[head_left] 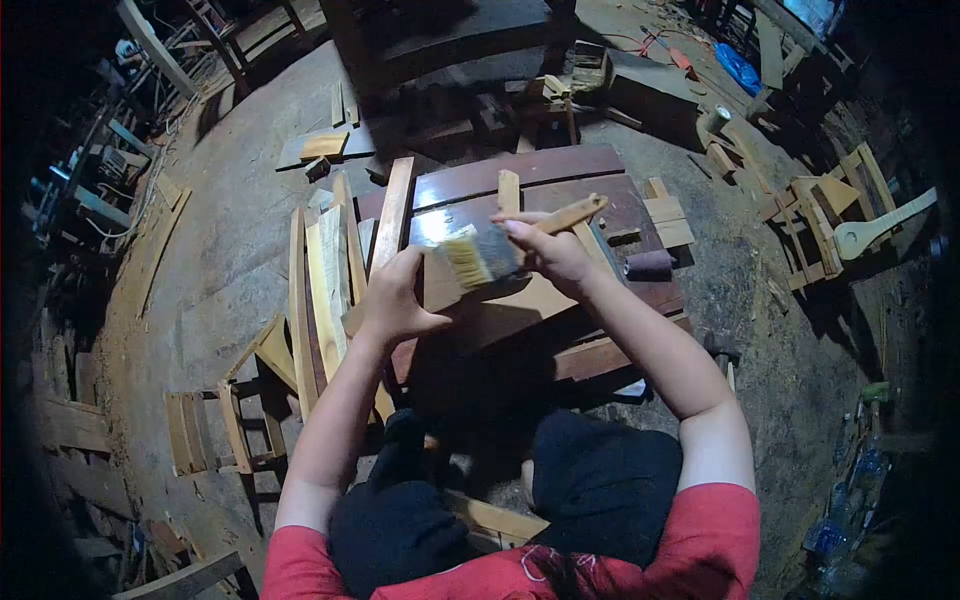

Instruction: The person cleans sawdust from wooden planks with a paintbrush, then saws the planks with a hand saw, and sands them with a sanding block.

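In my right hand (560, 262) is a wide paintbrush (467, 260) with pale bristles and a wooden handle that points up to the right. My fingers are closed around it near the metal band. The bristles face left, close to my left hand (393, 305). That hand is wrapped around the end of a brown piece of wood (438, 288), whose far part is hidden behind the brush. Both hands are above a low, dark reddish-brown wooden table (580, 162) in front of my knees.
Long wood strips (325, 290) lean along the table's left side. A dark roll (649, 264) and small wood blocks (668, 220) lie at its right. Small wooden frames stand on the floor at left (235, 425) and right (815, 225). A dark bench (460, 50) stands beyond.
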Available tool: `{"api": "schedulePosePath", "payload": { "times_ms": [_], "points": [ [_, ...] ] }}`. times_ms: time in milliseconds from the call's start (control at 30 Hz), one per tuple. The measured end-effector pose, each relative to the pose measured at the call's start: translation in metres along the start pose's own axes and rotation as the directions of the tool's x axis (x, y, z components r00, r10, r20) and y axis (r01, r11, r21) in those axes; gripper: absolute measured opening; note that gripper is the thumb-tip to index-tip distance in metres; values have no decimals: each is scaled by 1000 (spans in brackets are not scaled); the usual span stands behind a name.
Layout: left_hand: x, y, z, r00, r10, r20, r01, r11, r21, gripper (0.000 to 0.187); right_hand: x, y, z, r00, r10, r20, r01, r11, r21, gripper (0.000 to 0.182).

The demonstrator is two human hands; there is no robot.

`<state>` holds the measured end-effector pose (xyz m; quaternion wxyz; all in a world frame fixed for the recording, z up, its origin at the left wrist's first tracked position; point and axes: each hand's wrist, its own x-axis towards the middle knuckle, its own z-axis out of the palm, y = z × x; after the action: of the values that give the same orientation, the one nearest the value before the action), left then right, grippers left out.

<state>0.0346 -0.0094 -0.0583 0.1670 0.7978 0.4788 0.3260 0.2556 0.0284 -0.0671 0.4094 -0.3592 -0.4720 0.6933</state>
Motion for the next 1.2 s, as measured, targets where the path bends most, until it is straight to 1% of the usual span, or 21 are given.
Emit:
{"api": "schedulePosePath", "payload": {
  "times_ms": [33,100,133,200,233,300,333,367,433,500,533,633,667,733,833,933,967,1033,1100,1133,1200],
  "points": [
    [0,-1,-1,1000,-2,-5,2,1000,-1,66,-1,5,-12,1000,1,4,-1,1000,-4,34],
    [-2,-5,-2,1000,1,5,-1,1000,6,65,-3,10,-38,976,80,-201,-147,925,-349,32],
    [-2,-5,-3,1000,-2,1,2,1000,5,65,-2,9,-44,977,81,-198,-148,924,-353,32],
    [-1,-1,-3,1000,12,-19,-12,1000,-2,64,1,4,-50,953,-43,-300,-166,753,-636,30],
    [0,-2,-2,1000,11,-22,-11,1000,-2,64,3,2,-48,954,-43,-298,-165,752,-638,30],
    [0,-3,0,1000,21,5,-21,999,-32,64,7,-4,-33,958,-266,-103,63,550,-833,30],
    [1,-3,1,1000,19,6,-19,999,-31,64,-1,-27,-4,982,-155,-111,41,740,-672,30],
    [2,-3,3,999,52,0,-52,998,-22,65,-3,-31,11,969,-245,-34,170,761,-626,29],
    [1,-6,4,996,85,-2,-86,996,-12,65,-9,-56,40,970,-242,23,209,782,-587,28],
    [-2,-11,4,999,19,36,-21,998,51,67,-2,-54,43,949,-313,42,312,911,-271,28],
    [-1,-10,4,999,22,39,-24,998,52,67,-6,-61,46,966,-238,97,245,967,-68,27],
    [1,-7,2,993,95,-69,-95,995,2,68,-6,-31,28,988,-146,49,152,978,-142,27],
    [-1,-9,1,997,67,-41,-66,998,12,69,-7,-18,17,997,-33,-66,23,988,-154,28],
    [-2,-11,-1,999,42,-14,-41,999,23,69,1,20,-20,980,-126,-152,86,966,-243,30],
    [-5,-13,-1,1000,-15,-5,15,1000,-19,69,-2,13,-47,948,-15,-317,-178,802,-570,27],
    [-4,-16,1,999,3,-37,-5,999,-36,68,-1,13,-39,980,-63,-190,-92,701,-708,30],
    [-4,-13,0,999,-5,-40,4,999,-37,66,15,37,-41,981,-46,-191,-83,784,-615,28],
    [-4,-11,0,999,-17,-40,16,999,-33,65,6,-17,5,997,-49,-53,-2,716,-698,24],
    [-3,-12,0,998,-25,-52,22,998,-57,63,13,-20,28,972,-236,17,216,855,-472,24],
    [-3,-11,-1,998,-25,-50,22,998,-56,63,12,-35,38,961,-269,61,265,837,-479,24],
    [-2,-9,-3,996,24,-84,-26,1000,-16,62,5,-48,50,968,-240,72,249,947,-203,25]
  ]
}}
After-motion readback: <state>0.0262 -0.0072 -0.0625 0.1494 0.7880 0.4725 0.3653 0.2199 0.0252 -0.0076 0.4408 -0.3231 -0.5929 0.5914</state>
